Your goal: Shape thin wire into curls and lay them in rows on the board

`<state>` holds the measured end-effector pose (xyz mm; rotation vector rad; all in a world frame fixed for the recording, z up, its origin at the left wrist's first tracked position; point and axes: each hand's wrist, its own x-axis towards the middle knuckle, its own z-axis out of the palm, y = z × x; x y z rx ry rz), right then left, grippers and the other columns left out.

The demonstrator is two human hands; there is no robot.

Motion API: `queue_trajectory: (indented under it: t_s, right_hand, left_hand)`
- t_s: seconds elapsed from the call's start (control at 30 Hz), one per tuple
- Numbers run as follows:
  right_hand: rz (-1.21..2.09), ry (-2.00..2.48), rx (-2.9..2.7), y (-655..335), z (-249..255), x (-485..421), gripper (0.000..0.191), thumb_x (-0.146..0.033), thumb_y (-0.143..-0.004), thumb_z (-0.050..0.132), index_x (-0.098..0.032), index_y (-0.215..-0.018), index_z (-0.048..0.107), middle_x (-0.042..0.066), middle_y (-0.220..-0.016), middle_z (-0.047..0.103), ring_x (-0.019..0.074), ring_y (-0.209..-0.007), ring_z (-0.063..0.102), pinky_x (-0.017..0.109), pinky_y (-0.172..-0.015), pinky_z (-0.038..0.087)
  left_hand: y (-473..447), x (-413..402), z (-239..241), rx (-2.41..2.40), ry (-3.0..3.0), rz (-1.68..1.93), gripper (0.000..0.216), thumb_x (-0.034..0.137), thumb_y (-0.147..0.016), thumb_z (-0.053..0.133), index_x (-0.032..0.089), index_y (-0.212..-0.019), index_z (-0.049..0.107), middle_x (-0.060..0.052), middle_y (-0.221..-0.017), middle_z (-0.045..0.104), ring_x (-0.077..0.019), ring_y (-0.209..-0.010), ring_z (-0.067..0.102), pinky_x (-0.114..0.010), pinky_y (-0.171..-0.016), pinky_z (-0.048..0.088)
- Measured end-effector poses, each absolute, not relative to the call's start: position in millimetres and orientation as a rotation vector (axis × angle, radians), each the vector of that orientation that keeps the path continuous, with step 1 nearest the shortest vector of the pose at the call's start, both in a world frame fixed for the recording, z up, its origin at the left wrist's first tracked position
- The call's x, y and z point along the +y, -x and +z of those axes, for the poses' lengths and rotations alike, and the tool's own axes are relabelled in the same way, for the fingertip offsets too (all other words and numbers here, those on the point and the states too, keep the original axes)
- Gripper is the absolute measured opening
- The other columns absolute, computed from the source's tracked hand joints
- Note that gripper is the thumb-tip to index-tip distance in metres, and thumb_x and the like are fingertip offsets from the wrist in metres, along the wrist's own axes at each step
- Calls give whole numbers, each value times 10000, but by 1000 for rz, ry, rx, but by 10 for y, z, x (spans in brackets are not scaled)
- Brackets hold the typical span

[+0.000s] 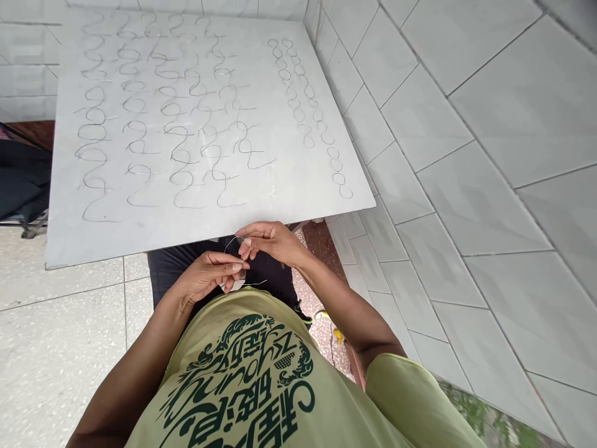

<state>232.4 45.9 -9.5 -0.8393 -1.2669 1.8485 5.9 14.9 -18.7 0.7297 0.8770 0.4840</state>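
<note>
My left hand [209, 274] and my right hand [270, 241] meet close to my chest, just below the near edge of a white board [140, 236]. Both pinch a thin bent metal wire [233, 244] between thumb and fingertips; its loose end sticks out to the right below the fingers. My left hand also seems to hold a small pale object that I cannot make out. Rows of several bent S-shaped wire pieces [186, 130] lie on the board, and a chain of small wire loops [308, 112] runs down its right side.
A white tiled wall [466, 155] rises at the right. Speckled floor [60, 336] spreads at the left, with a dark bag or cloth [23, 180] beside the board. My dark trousers and green printed shirt [261, 379] fill the bottom. A small yellow item [337, 336] lies on the reddish floor.
</note>
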Motion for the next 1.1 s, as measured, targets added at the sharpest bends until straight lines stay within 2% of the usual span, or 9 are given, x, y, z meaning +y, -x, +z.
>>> queue_trajectory:
  t_s: [0.2,0.4,0.53,0.7,0.83,0.93,1.1]
  right_hand:
    - [1828,851,-1174,-2257,-109,415,325,-417,-867,787,-155,-1049,722,31,-813,770,129,-663,682,262,-645,552]
    - [1829,821,-1226,-2178,-133,436,363,-429,-897,760,-159,-1128,684,25,-837,758,121,-679,660,275,-701,556]
    - [1829,844,-1251,-2169,-153,497,385,-449,-901,746,-175,-1163,678,10,-824,735,134,-708,666,277,-695,550]
    - [1700,1037,-1180,-2236,-132,438,415,-551,-914,703,-173,-1084,705,50,-917,750,152,-784,705,261,-679,537]
    - [1660,1038,-889,-2345,-140,183,464,-614,-947,628,-163,-1016,709,54,-840,735,152,-695,694,266,-615,527]
    - [1749,936,-784,-2347,-181,-51,406,-559,-924,695,-169,-1036,706,40,-815,720,153,-651,676,271,-579,521]
    - [1712,852,-656,-2201,-222,-192,385,-443,-853,810,-210,-1136,695,62,-1018,737,186,-869,713,301,-715,576]
  left_hand:
    - [-83,154,-193,891,-788,429,292,333,-772,881,136,-983,839,-58,-691,716,-87,-516,601,-189,-470,481]
    - [-110,148,-160,908,-782,429,317,341,-753,893,124,-977,836,-88,-767,739,-88,-531,588,-194,-460,463]
    - [-129,114,-124,948,-742,510,327,349,-741,900,133,-977,835,-68,-725,723,-84,-522,577,-205,-490,486]
    - [-154,67,-58,1020,-776,672,322,359,-738,900,137,-961,831,-60,-729,725,-98,-528,592,-236,-520,521]
    - [-173,60,-6,1046,-763,821,301,339,-749,892,139,-966,829,-67,-788,739,-101,-559,612,-235,-544,526]
    - [-215,70,37,1053,-705,919,286,320,-751,891,144,-967,827,-56,-794,736,-92,-553,605,-228,-540,519]
    - [-313,86,95,1038,-630,989,271,300,-738,902,143,-942,820,-58,-818,742,-92,-584,622,-209,-531,514]
